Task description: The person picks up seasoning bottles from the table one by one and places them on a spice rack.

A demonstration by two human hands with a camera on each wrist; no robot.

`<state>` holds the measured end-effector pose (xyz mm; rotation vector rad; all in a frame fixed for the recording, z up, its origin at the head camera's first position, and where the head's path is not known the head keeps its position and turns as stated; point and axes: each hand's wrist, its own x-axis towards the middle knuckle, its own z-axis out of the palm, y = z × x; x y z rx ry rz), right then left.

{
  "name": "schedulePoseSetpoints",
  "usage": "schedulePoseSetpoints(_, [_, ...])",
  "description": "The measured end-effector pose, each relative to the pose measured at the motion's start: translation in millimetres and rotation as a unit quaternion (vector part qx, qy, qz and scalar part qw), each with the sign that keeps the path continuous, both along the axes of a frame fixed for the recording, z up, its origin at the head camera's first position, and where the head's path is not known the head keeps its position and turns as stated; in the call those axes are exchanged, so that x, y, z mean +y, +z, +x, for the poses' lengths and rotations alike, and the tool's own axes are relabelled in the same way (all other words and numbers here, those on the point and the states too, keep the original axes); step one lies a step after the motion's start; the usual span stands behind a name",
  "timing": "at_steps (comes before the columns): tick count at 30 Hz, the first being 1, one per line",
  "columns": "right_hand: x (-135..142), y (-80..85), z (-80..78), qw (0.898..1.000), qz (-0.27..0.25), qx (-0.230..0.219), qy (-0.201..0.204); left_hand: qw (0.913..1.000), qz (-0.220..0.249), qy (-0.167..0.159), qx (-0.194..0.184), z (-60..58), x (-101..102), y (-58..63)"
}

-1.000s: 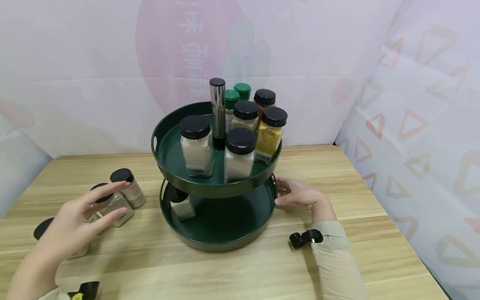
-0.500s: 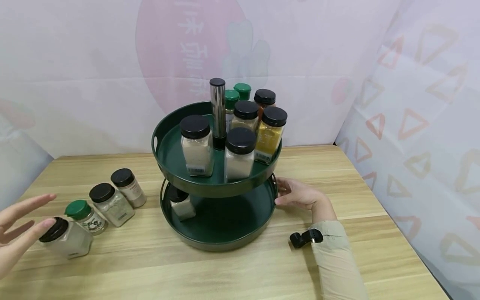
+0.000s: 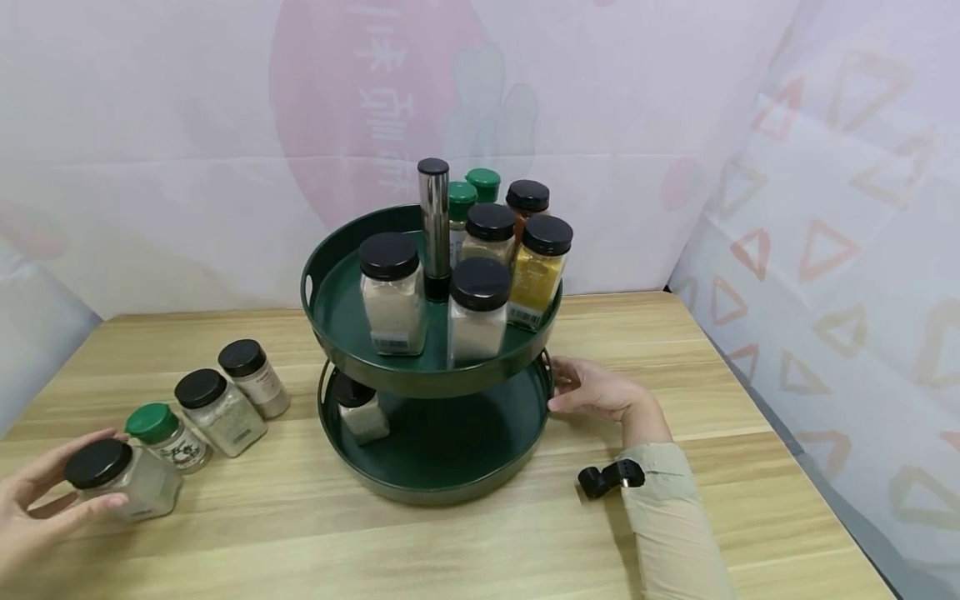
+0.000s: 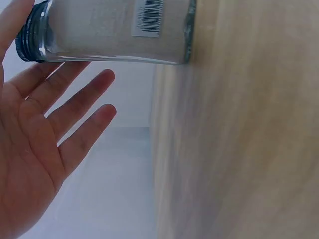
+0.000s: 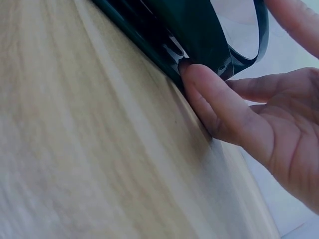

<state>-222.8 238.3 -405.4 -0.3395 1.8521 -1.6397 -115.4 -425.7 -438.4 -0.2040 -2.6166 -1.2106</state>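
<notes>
My left hand (image 3: 41,504) is around a square, black-capped spice jar (image 3: 146,483) at the table's left, thumb in front and fingers behind. In the left wrist view its fingers (image 4: 84,107) are spread and nearly straight, and the thumb overlaps the jar's black cap (image 4: 31,32). My right hand (image 3: 600,390) holds the side of the lower tier (image 3: 450,492) of a dark green two-tier spice rack. The right wrist view shows its curled fingers and thumb against the tray wall (image 5: 192,37), close above the tabletop.
Beside the left jar stand a green-capped shaker (image 3: 180,446), a jar of pale green flakes (image 3: 228,421) and a black-capped shaker (image 3: 258,383). Several jars, including a yellow one (image 3: 536,275), fill the upper tier (image 3: 337,283). One small jar (image 3: 365,419) sits below.
My left hand has moved from above the jars out to the left, then down around the nearest black-capped jar. The right hand has stayed on the lower tier.
</notes>
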Motion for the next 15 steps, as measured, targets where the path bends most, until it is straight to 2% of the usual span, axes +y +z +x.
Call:
schedulePoseSetpoints(8, [-1, 2.6, 1.2, 1.000, 0.001, -0.006, -0.004, 0.9998, 0.008, 0.013, -0.012, 0.5, -8, -13.2])
schedulePoseSetpoints(15, [-1, 2.2, 1.2, 1.000, -0.002, -0.007, -0.001, 0.9998, 0.014, -0.005, 0.011, -5.3, -15, -23.3])
